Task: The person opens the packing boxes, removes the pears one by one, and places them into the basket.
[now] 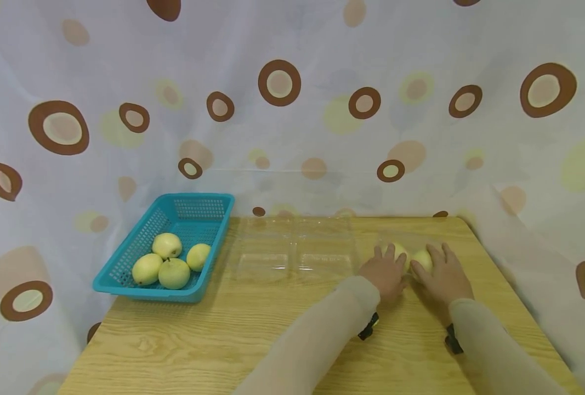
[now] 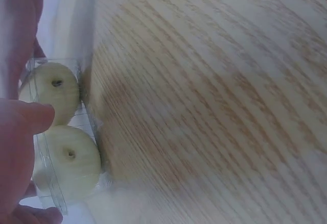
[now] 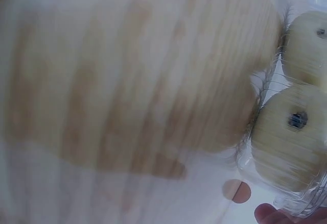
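At the right of the table, a clear plastic box (image 2: 55,185) holds two pale yellow-green round fruits, pear-like, one seen with its dark eye (image 3: 297,120). My left hand (image 1: 385,274) grips the box's left side, its thumb (image 2: 38,118) across the front upper edge and its fingers around the left corner. My right hand (image 1: 442,277) holds the opposite side, thumb close to the right fruit (image 1: 422,261) and fingers spread over the far part. In the right wrist view only a fingertip (image 3: 266,213) or two show at the corner. The lid's fit is hard to see.
A blue perforated basket (image 1: 204,274) with several like fruits (image 1: 174,274) stands at the left edge of the table. Clear plastic containers (image 1: 294,247) lie at the back middle. A patterned curtain (image 1: 292,137) hangs behind the wooden table (image 1: 213,345).
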A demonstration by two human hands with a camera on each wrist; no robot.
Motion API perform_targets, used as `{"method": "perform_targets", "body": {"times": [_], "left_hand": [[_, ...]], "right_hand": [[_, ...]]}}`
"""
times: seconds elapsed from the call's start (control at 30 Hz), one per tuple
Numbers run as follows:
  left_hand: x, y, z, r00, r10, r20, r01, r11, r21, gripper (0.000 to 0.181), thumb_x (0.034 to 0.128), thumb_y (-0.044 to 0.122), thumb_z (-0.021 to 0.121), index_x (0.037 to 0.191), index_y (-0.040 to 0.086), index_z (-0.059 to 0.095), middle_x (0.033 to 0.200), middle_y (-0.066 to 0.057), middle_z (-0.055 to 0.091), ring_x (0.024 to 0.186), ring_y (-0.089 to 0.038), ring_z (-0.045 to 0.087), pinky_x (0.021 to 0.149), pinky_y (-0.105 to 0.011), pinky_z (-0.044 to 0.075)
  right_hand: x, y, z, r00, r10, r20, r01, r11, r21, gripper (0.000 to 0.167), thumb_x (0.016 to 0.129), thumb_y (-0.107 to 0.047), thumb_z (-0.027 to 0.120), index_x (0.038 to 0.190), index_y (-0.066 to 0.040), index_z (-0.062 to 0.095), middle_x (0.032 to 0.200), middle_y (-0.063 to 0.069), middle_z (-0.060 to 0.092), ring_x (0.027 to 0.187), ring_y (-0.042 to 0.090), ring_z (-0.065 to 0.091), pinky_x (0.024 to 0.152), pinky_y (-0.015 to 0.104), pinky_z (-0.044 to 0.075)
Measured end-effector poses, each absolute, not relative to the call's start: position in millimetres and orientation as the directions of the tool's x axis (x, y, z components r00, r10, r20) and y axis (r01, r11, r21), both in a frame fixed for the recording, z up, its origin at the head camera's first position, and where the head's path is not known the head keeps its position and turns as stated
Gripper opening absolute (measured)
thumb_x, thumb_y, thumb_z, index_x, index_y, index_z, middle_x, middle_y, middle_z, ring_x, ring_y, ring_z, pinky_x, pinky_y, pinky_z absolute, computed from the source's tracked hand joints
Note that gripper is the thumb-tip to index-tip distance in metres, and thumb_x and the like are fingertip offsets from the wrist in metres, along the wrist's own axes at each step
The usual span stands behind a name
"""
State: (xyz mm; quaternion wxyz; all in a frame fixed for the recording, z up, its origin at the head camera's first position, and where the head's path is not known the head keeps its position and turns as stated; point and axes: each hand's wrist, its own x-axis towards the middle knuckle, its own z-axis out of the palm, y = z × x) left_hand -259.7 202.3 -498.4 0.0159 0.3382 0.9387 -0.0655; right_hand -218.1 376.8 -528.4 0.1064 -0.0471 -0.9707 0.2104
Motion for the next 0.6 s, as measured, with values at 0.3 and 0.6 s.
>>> {"method": "perform_targets", "body": {"times": [0.3, 0.6], "left_hand": [[-244, 200, -492, -0.789, 0.613, -0.053, 0.613, 0.777, -0.145, 0.064, 0.0961, 0.051, 0.047, 0.153, 0.034, 0.023, 0.158, 0.000, 0.016, 0.140, -0.028, 0.025, 0.080, -0.025, 0.053], [-226, 192, -499, -0.770, 0.638, -0.005, 0.612, 0.737, -0.287, 0.063, 0.0983, 0.052, 0.041, 0.153, 0.030, 0.021, 0.157, -0.004, 0.020, 0.138, -0.030, 0.030, 0.085, -0.020, 0.050]], "right_hand": [[-209, 374, -527, -0.970, 0.133, 0.206, 0.038, 0.912, -0.409, 0.080, 0.097, -0.058, 0.038, 0.147, 0.004, 0.027, 0.149, 0.039, 0.011, 0.131, 0.060, 0.018, 0.093, 0.076, 0.024], [-196, 368, -529, -0.966, 0.124, 0.225, 0.020, 0.908, -0.418, 0.079, 0.098, -0.056, 0.041, 0.147, 0.004, 0.029, 0.149, 0.038, 0.013, 0.131, 0.059, 0.019, 0.092, 0.076, 0.026]]}}
